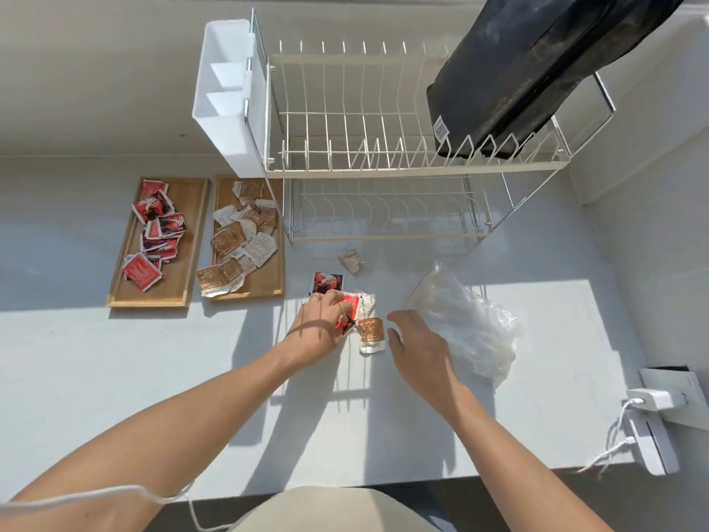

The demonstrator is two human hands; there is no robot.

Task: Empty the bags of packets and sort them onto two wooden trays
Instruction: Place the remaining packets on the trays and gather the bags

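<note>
Two wooden trays lie side by side at the left: the left tray (193, 240) carries several red packets (157, 228), the right tray (268, 280) several brown and white packets (239, 240). On the counter in front of me a few loose packets remain: a red one (326, 282), a brown one (371, 334), a crumpled pale one (351, 261). My left hand (322, 324) is closed on red packets (351, 303) there. My right hand (416, 343) hovers open beside the brown packet, next to a crumpled clear plastic bag (468, 324).
A white two-tier dish rack (383, 170) stands behind the packets, with a white cutlery holder (224, 94) on its left side and a black bag (537, 67) on its top tier. A charger and cable (648, 401) sit at the counter's right edge.
</note>
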